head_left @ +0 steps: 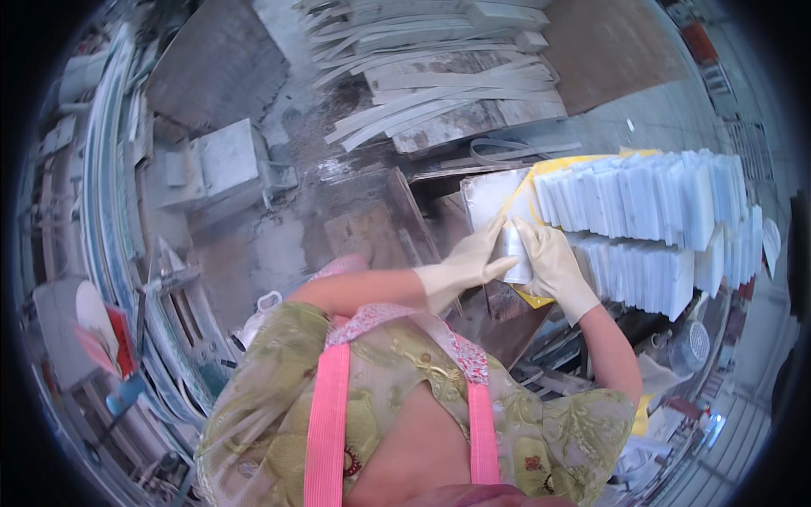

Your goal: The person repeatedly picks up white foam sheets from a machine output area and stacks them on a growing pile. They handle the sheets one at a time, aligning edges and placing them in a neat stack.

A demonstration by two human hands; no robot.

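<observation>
Both my hands wear cream rubber gloves. My left hand point(467, 262) reaches in from the left, with its thumb across the near part of a small stack of pale stone tiles point(514, 249). Against the opposite side of that stack, my right hand point(547, 258) presses with its fingers. The stack is held between the two hands over a board edged with a yellow sheet point(525, 198). Just right of my right hand, white stone tiles point(634, 198) stand on edge in long rows. The gloves partly hide the held tiles.
Long pale strips point(456, 93) lie piled on boards at the far side. A grey block-like stand point(228, 160) is at the left on the wet, dusty floor. Long rails point(106, 194) run along the left. A clear perforated container point(688, 342) sits near right.
</observation>
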